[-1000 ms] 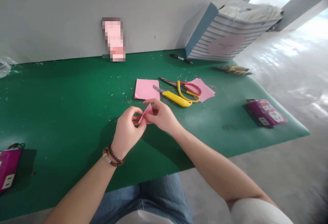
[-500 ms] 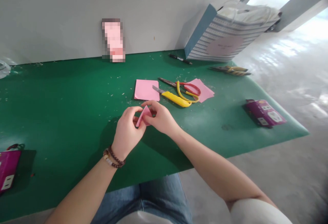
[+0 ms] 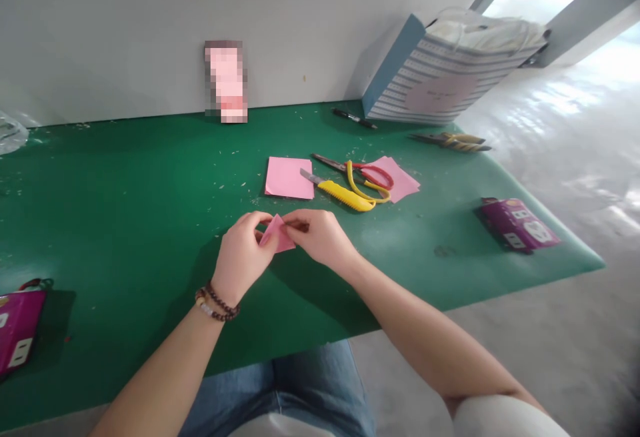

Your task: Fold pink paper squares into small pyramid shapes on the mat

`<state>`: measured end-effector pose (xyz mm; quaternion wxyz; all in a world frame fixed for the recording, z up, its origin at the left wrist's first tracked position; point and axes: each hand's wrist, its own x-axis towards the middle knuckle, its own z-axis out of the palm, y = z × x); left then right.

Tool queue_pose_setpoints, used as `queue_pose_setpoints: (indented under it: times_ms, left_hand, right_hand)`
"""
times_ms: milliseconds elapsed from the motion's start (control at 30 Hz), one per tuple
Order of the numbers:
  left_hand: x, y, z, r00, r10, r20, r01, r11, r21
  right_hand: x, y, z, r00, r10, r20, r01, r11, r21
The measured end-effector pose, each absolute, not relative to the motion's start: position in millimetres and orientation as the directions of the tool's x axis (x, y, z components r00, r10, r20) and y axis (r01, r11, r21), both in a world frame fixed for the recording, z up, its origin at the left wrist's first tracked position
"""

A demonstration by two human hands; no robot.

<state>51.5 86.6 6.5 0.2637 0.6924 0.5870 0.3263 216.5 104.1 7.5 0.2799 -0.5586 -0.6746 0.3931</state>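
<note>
Folded pink paper (image 3: 281, 241): held between both hands, over the near part of the green tabletop (image 3: 125, 223)
Left hand (image 3: 244, 255): from my remote seat I see thumb and fingers pinching the paper's left side
Right hand (image 3: 323, 240): I see fingertips pinching the paper's upper right edge
Pink note stack (image 3: 287, 178): just beyond the hands, a yellow utility knife's (image 3: 345, 195) blade tip overlapping its right edge
Scissors (image 3: 350, 169): near the knife, red and yellow handles overlapping loose pink sheets (image 3: 401, 182)
</note>
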Motion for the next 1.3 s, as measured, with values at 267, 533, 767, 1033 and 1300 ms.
queue_pose_setpoints:
  times_ms: [267, 533, 767, 1033, 1300]
  left_hand:
    - [46, 90, 9, 0.084, 0.981, 0.175, 0.653, -0.187, 0.734]
    - [46, 90, 12, 0.04, 0.973, 0.228, 0.677, -0.195, 0.71]
    - [47, 89, 13, 0.029, 0.971, 0.236, 0.666, -0.195, 0.72]
    - [43, 93, 9, 0.071, 0.989, 0.13, 0.646, -0.145, 0.75]
    - [37, 99, 3, -0.008, 0.983, 0.184, 0.662, -0.133, 0.737]
  right_hand:
    - [217, 94, 20, -0.278, 0.958, -0.071, 0.712, 0.155, -0.685]
    - [218, 93, 20, -0.292, 0.951, -0.106, 0.822, 0.192, -0.536]
    - [218, 96, 18, -0.292, 0.949, -0.117, 0.809, 0.18, -0.56]
    - [218, 97, 17, -0.291, 0.95, -0.115, 0.776, 0.164, -0.609]
    - [205, 113, 11, -0.276, 0.959, -0.062, 0.795, 0.191, -0.576]
